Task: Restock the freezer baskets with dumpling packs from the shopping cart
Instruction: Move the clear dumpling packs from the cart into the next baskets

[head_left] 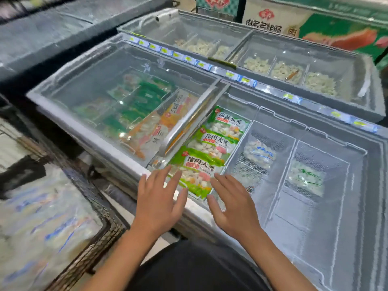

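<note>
Three green dumpling packs lie in a row in the open freezer; the nearest green pack (pixel 197 173) sits at the freezer's front edge. My left hand (pixel 159 198) hovers with straight fingers over that pack's left corner. My right hand (pixel 233 202), fingers spread, is just right of the pack and holds nothing. To the right stand two white wire baskets (pixel 270 162), each with a clear dumpling bag (pixel 259 153) or two. The shopping cart (pixel 105 225) at lower left holds several clear packs with blue print (pixel 50 217).
The freezer's sliding glass lid (pixel 117 97) is pushed left over green and orange packs. A second chest freezer (pixel 252 53) behind holds loose dumplings in bins. Price labels (pixel 245 79) line the divider between them.
</note>
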